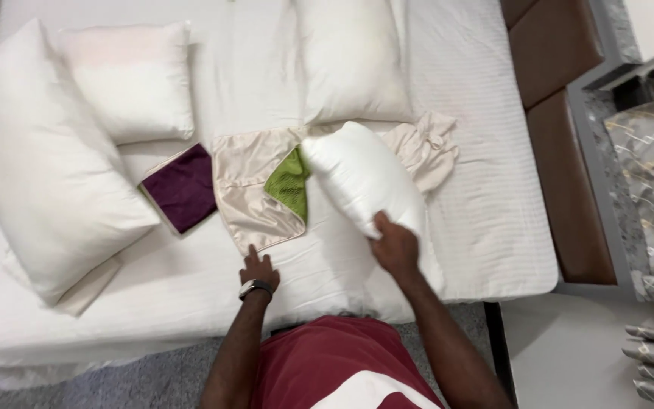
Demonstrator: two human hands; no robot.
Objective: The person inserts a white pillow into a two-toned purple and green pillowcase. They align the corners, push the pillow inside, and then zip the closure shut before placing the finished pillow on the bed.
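One pillow (361, 178) gripped in right hand (393, 246) fingers

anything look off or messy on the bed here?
Yes. A cream cloth lies crumpled beside the bare pillow that the right hand grips. The beige pillowcase lies askew with a green lining turned out; the left hand rests at its corner.

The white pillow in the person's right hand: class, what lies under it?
Under the white pillow a green cloth pokes out, lying on a beige pillowcase. How far either runs beneath is covered. The right hand grips its near end.
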